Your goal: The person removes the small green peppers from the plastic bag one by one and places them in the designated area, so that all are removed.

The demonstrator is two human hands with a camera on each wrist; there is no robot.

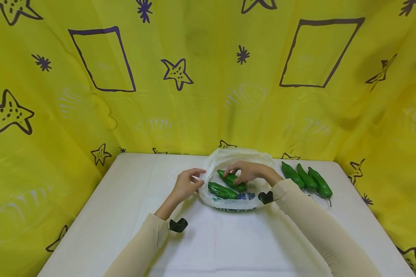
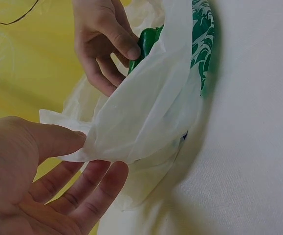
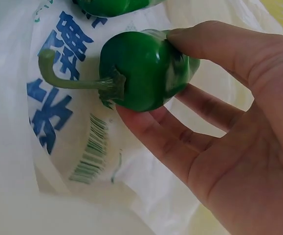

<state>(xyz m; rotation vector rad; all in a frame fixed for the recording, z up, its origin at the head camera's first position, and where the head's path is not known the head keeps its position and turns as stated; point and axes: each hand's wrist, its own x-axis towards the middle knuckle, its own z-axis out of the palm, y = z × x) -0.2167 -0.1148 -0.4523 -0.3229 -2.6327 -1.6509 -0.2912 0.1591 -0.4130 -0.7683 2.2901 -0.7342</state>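
A white plastic bag (image 1: 242, 154) with blue and green print stands with its mouth spread on the table. My left hand (image 1: 187, 184) pinches the bag's left rim between thumb and fingers, as the left wrist view shows. Inside the bag, my right hand (image 1: 247, 171) grips a green pepper (image 3: 136, 68) around its sides, thumb on one side and fingers on the other. The curved stem of that pepper points away from the palm. Beside it in the bag lies a second green pepper (image 1: 222, 191).
Three more green peppers, among them a long one (image 1: 320, 182), lie side by side on the white table (image 1: 142, 169) to the right of the bag. A yellow curtain (image 1: 208, 104) with star drawings rises behind the table and along both sides.
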